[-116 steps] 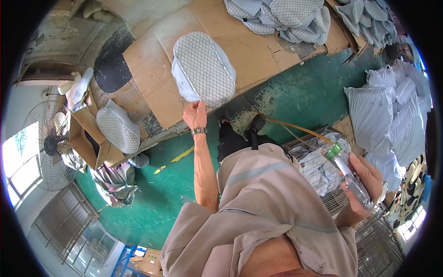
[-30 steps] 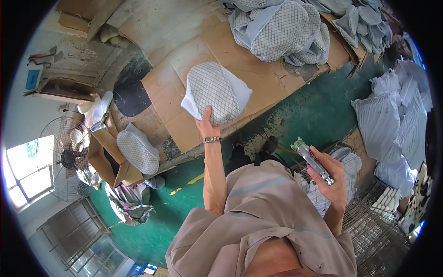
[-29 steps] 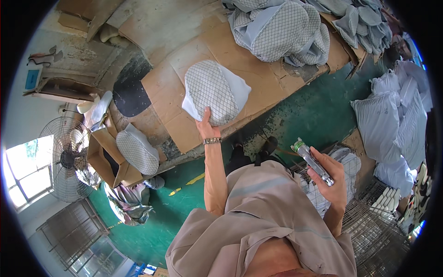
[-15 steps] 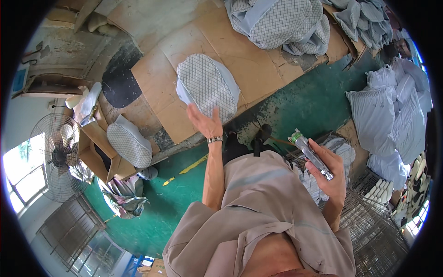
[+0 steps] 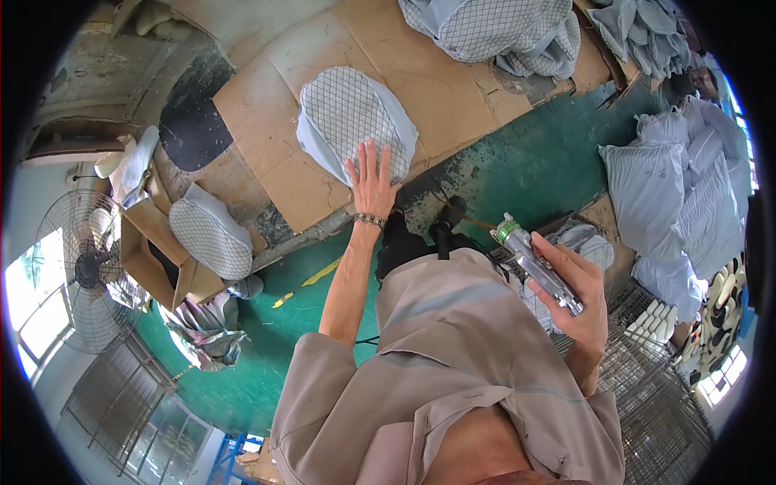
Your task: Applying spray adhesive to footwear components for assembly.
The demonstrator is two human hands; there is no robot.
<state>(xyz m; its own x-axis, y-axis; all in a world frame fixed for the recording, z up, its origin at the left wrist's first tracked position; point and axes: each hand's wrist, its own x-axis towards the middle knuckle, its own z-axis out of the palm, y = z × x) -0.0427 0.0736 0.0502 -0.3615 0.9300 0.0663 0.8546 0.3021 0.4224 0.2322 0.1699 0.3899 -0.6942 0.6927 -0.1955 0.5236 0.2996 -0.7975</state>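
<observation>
My left hand [image 5: 372, 179] lies flat, fingers spread, on the near edge of a grey quilted cushion cover [image 5: 347, 121] spread on a cardboard-covered table [image 5: 453, 89]. A bracelet circles that wrist. My right hand [image 5: 578, 295] is shut on a metal spray gun [image 5: 537, 265] with a green tip, held up at my right side above a wire basket, away from the cover.
A heap of quilted covers [image 5: 501, 28] lies at the table's far end. More grey cushions [image 5: 671, 186] are stacked on the right. A cardboard box with a cushion [image 5: 206, 234] and a standing fan [image 5: 85, 279] are at left. Green floor [image 5: 533, 162] runs between.
My left hand reached from the table edge onto the quilted cover and now presses on it. My right hand raised the spray gun from beside the basket to chest height.
</observation>
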